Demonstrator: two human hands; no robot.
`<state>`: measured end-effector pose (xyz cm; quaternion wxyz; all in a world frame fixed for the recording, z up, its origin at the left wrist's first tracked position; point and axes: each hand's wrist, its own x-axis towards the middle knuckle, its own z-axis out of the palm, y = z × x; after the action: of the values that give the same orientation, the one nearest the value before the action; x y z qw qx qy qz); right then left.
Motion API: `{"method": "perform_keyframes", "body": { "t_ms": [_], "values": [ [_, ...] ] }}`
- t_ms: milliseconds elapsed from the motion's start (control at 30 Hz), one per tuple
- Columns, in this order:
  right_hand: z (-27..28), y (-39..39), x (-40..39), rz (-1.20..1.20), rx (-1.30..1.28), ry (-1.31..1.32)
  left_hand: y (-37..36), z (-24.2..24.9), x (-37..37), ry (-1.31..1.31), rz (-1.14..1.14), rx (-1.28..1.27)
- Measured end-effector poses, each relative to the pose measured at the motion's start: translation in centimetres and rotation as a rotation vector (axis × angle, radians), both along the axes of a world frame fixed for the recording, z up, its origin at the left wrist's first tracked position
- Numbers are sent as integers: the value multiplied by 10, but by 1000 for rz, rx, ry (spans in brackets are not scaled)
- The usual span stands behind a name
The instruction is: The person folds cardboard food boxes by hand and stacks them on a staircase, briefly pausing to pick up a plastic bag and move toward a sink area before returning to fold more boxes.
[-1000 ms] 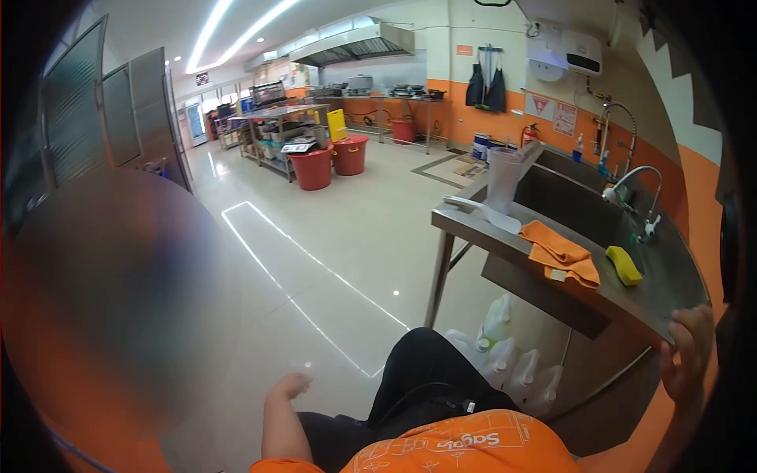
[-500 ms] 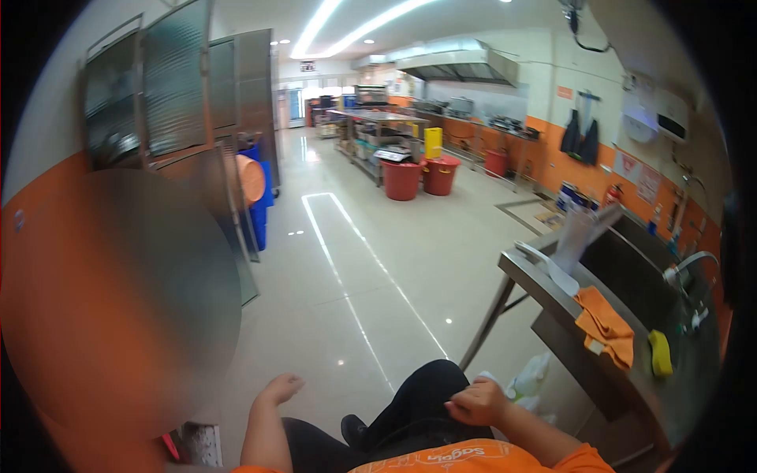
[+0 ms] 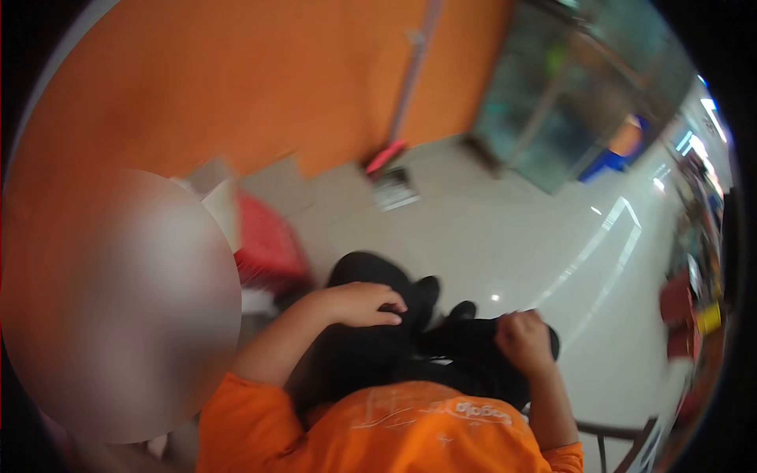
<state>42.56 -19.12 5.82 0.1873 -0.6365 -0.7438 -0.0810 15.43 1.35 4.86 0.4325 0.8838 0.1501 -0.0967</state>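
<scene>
My left hand (image 3: 369,306) hovers by my left thigh, its fingers loosely bent and the thumb apart, with nothing in it. My right hand (image 3: 523,340) is curled into a loose fist over my right knee; no object shows in it. Beneath both hands are my black trousers (image 3: 355,359). The orange shirt (image 3: 418,426) with white print fills the bottom of the view. Left of my left hand stands a red plastic basket or crate (image 3: 272,244), blurred by motion.
A dustpan (image 3: 396,189) and a pink-headed broom (image 3: 385,158) stand by the orange wall (image 3: 260,79). Glass-doored cabinet (image 3: 544,102) stands ahead right, beside a blue bin (image 3: 605,163). Red tubs (image 3: 676,299) are far right. A dark metal frame (image 3: 619,431) is at lower right. A blurred disc covers the left.
My view has swung left, from the kitchen aisle and steel sink to the orange wall and red basket. My left hand now lies nearer my thigh; my right hand stays curled.
</scene>
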Motion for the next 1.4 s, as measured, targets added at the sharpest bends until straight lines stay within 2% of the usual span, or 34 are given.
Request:
{"method": "perform_keyframes", "body": {
  "t_ms": [100,167,267,333,400,433,500,533,600,633,700,767,800,867,1000,1100,1400],
  "values": [
    [-5,49,-13,88,-7,9,-12,37,-78,-180,269,87],
    [-5,82,-6,51,-197,-31,-12,67,-115,-281,518,165],
    [-18,126,-6,-21,-305,86,-23,85,-177,-481,926,458],
    [-38,153,-6,15,-274,90,-32,98,-211,-512,1218,611],
    [-62,172,-9,-224,-472,148,-46,111,-242,-347,1431,832],
    [-85,185,-3,-121,-338,90,-53,114,-259,-316,1465,844],
    [-100,204,-17,-25,-278,51,-72,121,-295,-164,1761,1233],
    [-107,214,-24,22,-201,12,-83,124,-309,23,1856,1393],
    [-121,230,-33,60,-239,-45,-108,117,-339,396,2022,1361],
    [-125,237,-36,90,-268,-34,-116,111,-351,417,2040,1376],
    [-131,247,-40,134,-297,-22,-123,92,-370,757,2087,823],
    [-133,256,-42,66,-386,58,-118,73,-372,562,1993,536],
    [-132,259,-42,74,-379,63,-117,69,-369,561,2000,546],
    [-131,255,-40,74,-386,71,-111,65,-354,311,1972,495],
    [-127,245,-25,62,-349,186,-105,51,-370,246,1957,519],
    [-117,235,-16,-10,-285,320,-100,46,-378,124,1906,357],
    [-105,220,-17,-3,-192,338,-103,34,-392,55,1887,371]
  ]
}}
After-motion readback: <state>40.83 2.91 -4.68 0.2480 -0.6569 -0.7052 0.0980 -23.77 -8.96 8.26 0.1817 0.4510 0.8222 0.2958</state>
